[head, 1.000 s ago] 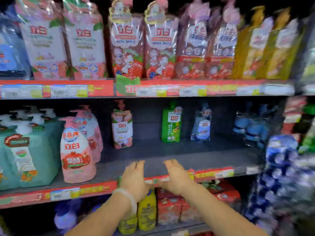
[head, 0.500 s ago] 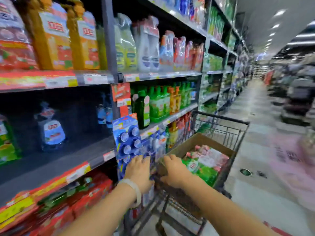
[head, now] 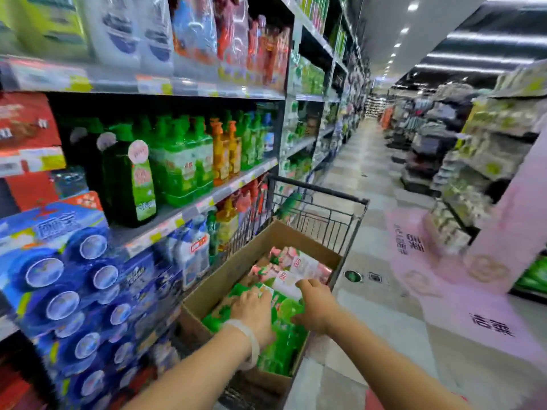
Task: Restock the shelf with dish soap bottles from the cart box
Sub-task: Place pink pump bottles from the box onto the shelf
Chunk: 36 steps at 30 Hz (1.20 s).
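step: picking stock | green dish soap bottles [head: 284, 329] lie inside cardboard box [head: 236, 273] | left hand [head: 254, 312] fingers flat on 1, right hand [head: 315, 303] curled around another | likely heavy, slick; grip the body

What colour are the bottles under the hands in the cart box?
Green, in the head view: green bottles nearest, pink ones behind them in the box.

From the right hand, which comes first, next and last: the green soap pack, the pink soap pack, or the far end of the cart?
Measured from the right hand in the head view:
1. Green soap pack, right under the hand, at the near end of the box.
2. Pink soap pack, just beyond the fingers, at the far end of the box.
3. Cart's far end, past the box.
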Motion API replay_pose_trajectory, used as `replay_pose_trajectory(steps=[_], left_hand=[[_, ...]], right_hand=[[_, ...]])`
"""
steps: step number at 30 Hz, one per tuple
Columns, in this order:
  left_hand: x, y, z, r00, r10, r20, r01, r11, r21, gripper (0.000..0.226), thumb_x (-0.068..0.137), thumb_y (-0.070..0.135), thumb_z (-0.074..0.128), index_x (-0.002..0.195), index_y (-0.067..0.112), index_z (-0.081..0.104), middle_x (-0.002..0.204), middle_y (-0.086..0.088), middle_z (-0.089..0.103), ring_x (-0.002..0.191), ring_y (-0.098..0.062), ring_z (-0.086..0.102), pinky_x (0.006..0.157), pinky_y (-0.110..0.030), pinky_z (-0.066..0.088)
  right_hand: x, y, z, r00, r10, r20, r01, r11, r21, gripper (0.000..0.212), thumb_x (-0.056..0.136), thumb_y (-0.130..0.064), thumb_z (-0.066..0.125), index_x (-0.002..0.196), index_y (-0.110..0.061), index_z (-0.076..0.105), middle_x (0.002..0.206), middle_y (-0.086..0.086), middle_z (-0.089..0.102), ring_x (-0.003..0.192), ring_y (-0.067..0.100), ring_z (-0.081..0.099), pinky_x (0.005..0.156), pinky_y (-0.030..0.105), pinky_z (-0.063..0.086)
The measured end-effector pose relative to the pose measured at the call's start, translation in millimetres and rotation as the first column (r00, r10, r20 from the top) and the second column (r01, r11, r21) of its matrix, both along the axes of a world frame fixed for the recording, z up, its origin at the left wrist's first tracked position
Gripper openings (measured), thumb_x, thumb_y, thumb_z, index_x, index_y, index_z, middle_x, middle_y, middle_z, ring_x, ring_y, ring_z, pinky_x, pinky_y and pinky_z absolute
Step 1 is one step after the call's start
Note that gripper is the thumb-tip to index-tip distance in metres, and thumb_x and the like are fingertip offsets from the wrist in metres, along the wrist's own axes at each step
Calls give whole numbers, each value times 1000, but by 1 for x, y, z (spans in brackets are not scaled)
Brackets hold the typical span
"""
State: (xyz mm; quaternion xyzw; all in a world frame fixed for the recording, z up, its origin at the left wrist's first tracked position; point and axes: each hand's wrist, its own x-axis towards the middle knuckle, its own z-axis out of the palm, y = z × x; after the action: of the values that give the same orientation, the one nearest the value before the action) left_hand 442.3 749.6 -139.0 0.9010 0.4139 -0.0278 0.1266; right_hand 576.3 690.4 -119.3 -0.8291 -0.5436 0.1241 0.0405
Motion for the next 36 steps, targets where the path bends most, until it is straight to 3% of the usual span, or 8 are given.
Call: replay_pose_trajectory(steps=[7, 13, 19, 25, 29, 32, 34, 36], left_hand=[[50, 80, -30, 998, 38, -59, -49, 980, -195, 74, 79, 41, 68, 136, 13, 32, 140, -11, 36, 131, -30, 36, 109, -38, 34], [80, 120, -59, 989, 83, -122, -113, 957, -269, 67, 78, 37, 68, 132, 17, 35, 135, -11, 40, 127, -31, 41, 106, -39, 37], [128, 147, -108, 964, 251, -92, -266, 859, -437, 71, 80, 39, 69, 135, 11, 35, 138, -11, 42, 129, -28, 41, 104, -33, 37], [205, 161, -143, 853, 521, -28, -414, 643, -644, 62, 85, 31, 64, 136, 10, 36, 138, -9, 46, 126, -22, 47, 99, -28, 37], [249, 171, -157, 703, 705, -91, -509, 411, -756, 62, 85, 27, 67, 133, 3, 36, 133, -9, 50, 120, -21, 53, 97, -30, 43], [271, 179, -159, 493, 849, -187, -621, 193, -759, 66, 86, 23, 66, 138, 3, 30, 139, -13, 42, 129, -24, 44, 103, -30, 36], [277, 190, -159, 385, 885, -263, -636, 48, -770, 46, 88, 17, 61, 128, 4, 41, 129, -11, 50, 122, -25, 49, 94, -28, 44], [282, 200, -162, 322, 891, -320, -605, -67, -794, 7, 91, 11, 54, 94, 11, 48, 96, -2, 55, 102, -17, 54, 66, -18, 47]], right_hand=[[68, 75, -36, 999, 19, -27, -22, 993, -120, 75, 79, -37, 69, 140, -13, 33, 140, 14, 38, 128, 32, 39, 105, 36, 37], [118, 119, -65, 998, 29, -59, -40, 979, -198, 77, 79, -35, 70, 141, -11, 31, 141, 15, 38, 128, 32, 41, 106, 37, 39], [169, 183, -111, 985, 144, -99, -167, 942, -292, 77, 82, -33, 69, 142, -9, 28, 143, 14, 37, 126, 29, 45, 101, 32, 40], [220, 248, -161, 942, 248, -226, -320, 864, -388, 87, 81, -36, 69, 146, -9, 18, 146, 14, 34, 131, 29, 41, 101, 32, 37], [259, 275, -191, 886, 184, -425, -358, 855, -375, 91, 77, -34, 74, 147, -10, 20, 141, 11, 45, 129, 26, 45, 102, 31, 39], [275, 286, -214, 783, 52, -619, -363, 847, -388, 56, 77, -17, 76, 126, -10, 50, 126, 10, 60, 118, 26, 56, 100, 37, 47], [280, 286, -223, 690, -80, -720, -370, 816, -445, 40, 79, -12, 74, 115, -10, 58, 116, 6, 65, 111, 24, 61, 94, 36, 52], [283, 286, -225, 653, -167, -739, -372, 779, -505, 49, 78, -20, 75, 123, -12, 56, 116, 1, 67, 108, 19, 63, 94, 35, 53]])
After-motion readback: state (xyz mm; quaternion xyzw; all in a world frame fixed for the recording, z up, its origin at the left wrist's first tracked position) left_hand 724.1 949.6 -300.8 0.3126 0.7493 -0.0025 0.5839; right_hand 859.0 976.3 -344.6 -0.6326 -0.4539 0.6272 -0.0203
